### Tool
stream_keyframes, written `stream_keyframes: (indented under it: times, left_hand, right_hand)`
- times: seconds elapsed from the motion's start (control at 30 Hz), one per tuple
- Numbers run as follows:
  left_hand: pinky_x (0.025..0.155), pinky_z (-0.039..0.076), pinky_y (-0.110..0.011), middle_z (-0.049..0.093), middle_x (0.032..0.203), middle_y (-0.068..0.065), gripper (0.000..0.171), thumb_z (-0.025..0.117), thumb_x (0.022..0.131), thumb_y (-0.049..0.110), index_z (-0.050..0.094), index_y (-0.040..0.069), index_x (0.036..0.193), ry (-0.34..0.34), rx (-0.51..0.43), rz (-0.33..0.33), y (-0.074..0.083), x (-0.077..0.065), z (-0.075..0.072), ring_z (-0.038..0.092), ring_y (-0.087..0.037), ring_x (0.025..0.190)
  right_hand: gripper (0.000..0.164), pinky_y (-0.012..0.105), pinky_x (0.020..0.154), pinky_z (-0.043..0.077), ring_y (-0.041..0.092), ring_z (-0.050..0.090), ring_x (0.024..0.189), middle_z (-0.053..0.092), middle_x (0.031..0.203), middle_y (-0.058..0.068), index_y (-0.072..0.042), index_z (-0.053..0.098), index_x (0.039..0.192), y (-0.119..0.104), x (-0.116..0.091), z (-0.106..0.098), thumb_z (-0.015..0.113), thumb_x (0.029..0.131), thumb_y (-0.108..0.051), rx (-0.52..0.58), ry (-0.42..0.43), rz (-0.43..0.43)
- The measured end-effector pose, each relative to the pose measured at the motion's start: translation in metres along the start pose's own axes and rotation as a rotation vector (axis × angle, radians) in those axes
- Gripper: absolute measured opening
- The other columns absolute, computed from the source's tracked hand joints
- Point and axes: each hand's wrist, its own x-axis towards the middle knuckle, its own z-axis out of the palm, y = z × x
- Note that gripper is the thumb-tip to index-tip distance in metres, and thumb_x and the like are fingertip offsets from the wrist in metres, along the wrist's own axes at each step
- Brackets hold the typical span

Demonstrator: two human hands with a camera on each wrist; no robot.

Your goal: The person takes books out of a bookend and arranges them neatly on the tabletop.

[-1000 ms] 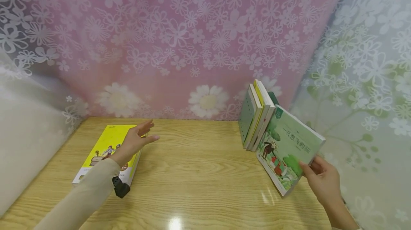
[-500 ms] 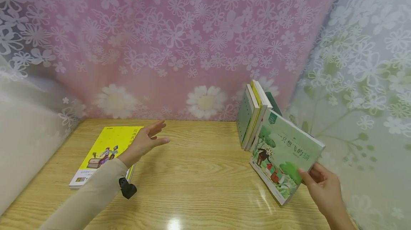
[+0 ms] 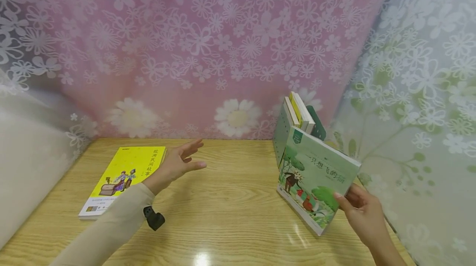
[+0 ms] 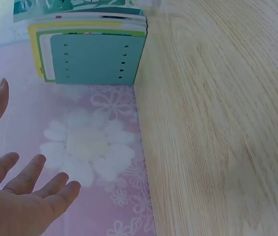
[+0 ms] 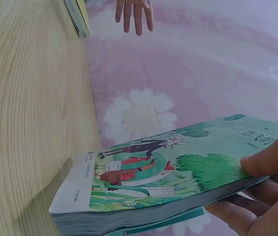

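Observation:
My right hand (image 3: pixel 363 213) grips a green paperback book (image 3: pixel 314 175) by its right edge, thumb on the illustrated front cover and fingers behind. The book is tilted, its cover facing me, in front of the row of standing books (image 3: pixel 302 113). In the right wrist view its thick page block (image 5: pixel 144 216) shows along the lower side. My left hand (image 3: pixel 174 167) hovers with fingers spread and thumb apart, holding nothing. A yellow book (image 3: pixel 124 171) lies flat on the table just left of it, partly covered by my sleeve.
Several books stand upright between the plates of a green bookend (image 3: pixel 281 136) at the back right of the wooden table (image 3: pixel 230 212). A pink floral curtain (image 3: pixel 178 84) hangs along the back edge, and a pale one (image 3: pixel 420 146) hangs at right.
My right hand has brought the green book leftward, from beside the standing books to in front of them. My left hand has drifted right, uncovering more of the yellow book.

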Motion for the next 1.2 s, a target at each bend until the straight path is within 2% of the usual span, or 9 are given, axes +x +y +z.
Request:
stream_keyframes:
  times: [0.03,0.2,0.27,0.6,0.67,0.9,1.03,1.2]
  left_hand:
    - [0.112,0.027,-0.053,0.036,0.152,-0.009,0.08,0.076,0.084,0.027,0.032,0.02,0.151,-0.009,-0.006,0.005,0.001,0.0,0.001,0.029,-0.033,0.141]
    - [0.113,0.027,-0.053,0.037,0.152,-0.007,0.08,0.076,0.083,0.028,0.033,0.023,0.15,-0.037,-0.026,0.025,0.003,0.0,0.009,0.03,-0.032,0.141]
    - [0.113,0.026,-0.052,0.037,0.152,-0.006,0.08,0.076,0.083,0.026,0.033,0.024,0.15,-0.043,-0.041,0.027,0.005,0.0,0.012,0.03,-0.031,0.141]
    - [0.114,0.025,-0.051,0.038,0.152,-0.002,0.08,0.077,0.082,0.022,0.034,0.025,0.15,-0.085,-0.125,0.021,0.011,0.008,0.027,0.026,-0.031,0.143]
    - [0.114,0.025,-0.051,0.038,0.152,-0.002,0.079,0.077,0.083,0.023,0.034,0.026,0.15,-0.099,-0.124,0.028,0.012,0.011,0.03,0.026,-0.031,0.143]
    - [0.113,0.028,-0.05,0.04,0.15,0.001,0.078,0.077,0.083,0.023,0.035,0.027,0.149,-0.15,-0.156,0.032,0.012,0.013,0.04,0.03,-0.026,0.141]
    - [0.111,0.031,-0.05,0.038,0.152,-0.002,0.078,0.076,0.083,0.022,0.035,0.025,0.149,-0.175,-0.187,0.01,0.008,0.01,0.044,0.032,-0.029,0.14]
    - [0.106,0.04,-0.048,0.042,0.149,-0.006,0.08,0.078,0.082,0.025,0.035,0.02,0.149,-0.177,-0.222,-0.037,0.002,0.007,0.047,0.039,-0.029,0.136]
  right_hand:
    - [0.034,0.017,0.065,0.054,-0.005,0.063,0.084,0.069,0.105,0.011,0.005,0.061,0.122,-0.002,0.0,0.001,0.066,0.091,-0.006,0.006,-0.005,-0.006]
    - [0.033,0.021,0.066,0.056,-0.001,0.066,0.083,0.069,0.1,-0.008,0.008,0.06,0.122,-0.009,0.002,0.01,0.064,0.091,-0.002,0.102,-0.05,-0.061]
    - [0.033,0.022,0.067,0.056,0.001,0.066,0.084,0.068,0.101,-0.011,0.009,0.059,0.123,-0.012,0.003,0.014,0.063,0.091,-0.001,0.143,-0.074,-0.071]
    - [0.035,0.026,0.069,0.058,0.005,0.068,0.088,0.068,0.111,0.017,0.008,0.058,0.125,-0.033,0.012,0.035,0.062,0.091,0.0,0.268,-0.166,-0.125]
    - [0.035,0.027,0.069,0.058,0.006,0.068,0.088,0.068,0.111,0.018,0.008,0.058,0.125,-0.038,0.013,0.039,0.062,0.091,0.0,0.297,-0.179,-0.126]
    - [0.035,0.031,0.069,0.059,0.012,0.07,0.087,0.071,0.103,-0.009,0.015,0.054,0.124,-0.051,0.02,0.054,0.06,0.092,0.001,0.468,-0.284,-0.142]
    - [0.038,0.032,0.072,0.059,0.013,0.069,0.089,0.071,0.105,-0.009,0.019,0.05,0.125,-0.056,0.023,0.063,0.059,0.093,0.002,0.554,-0.367,-0.163]
    - [0.04,0.031,0.075,0.058,0.012,0.068,0.093,0.07,0.107,-0.01,0.019,0.047,0.128,-0.059,0.029,0.075,0.058,0.094,-0.001,0.584,-0.44,-0.171]
